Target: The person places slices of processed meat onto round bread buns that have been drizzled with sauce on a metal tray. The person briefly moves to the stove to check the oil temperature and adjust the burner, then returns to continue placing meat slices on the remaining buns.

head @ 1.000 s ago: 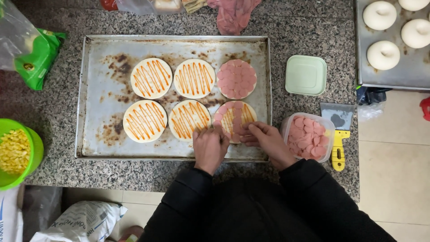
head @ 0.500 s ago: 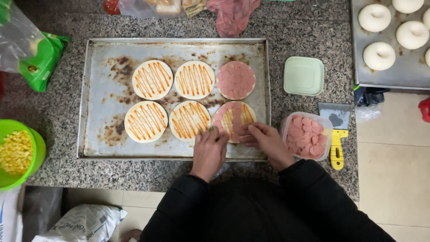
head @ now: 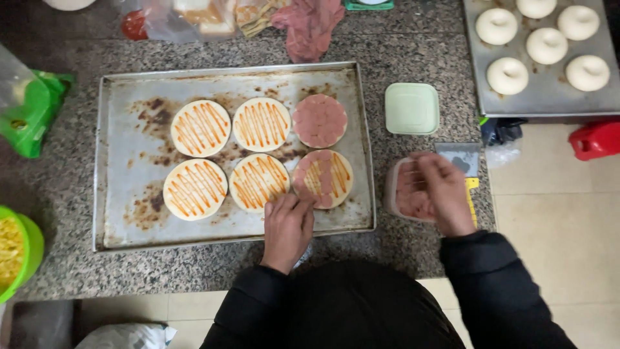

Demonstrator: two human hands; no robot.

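Big granite counter (head: 413,52), and on it the stained baking tray (head: 129,223), its right rim running just short of a pale green lid (head: 412,108). A second tray (head: 549,97) of white dough rounds sits at the far right corner, hanging past the counter edge. Six flat rounds fill the middle of the near tray, with bare metal along the left side. The left hand (head: 287,226) rests fingers-down at the half-covered round (head: 323,178), loosely curled, nothing clearly gripped. The right hand (head: 439,190) is over the tub of pink meat slices (head: 403,194), fingers dipped in; blurred, so whether it has a slice, I cannot tell.
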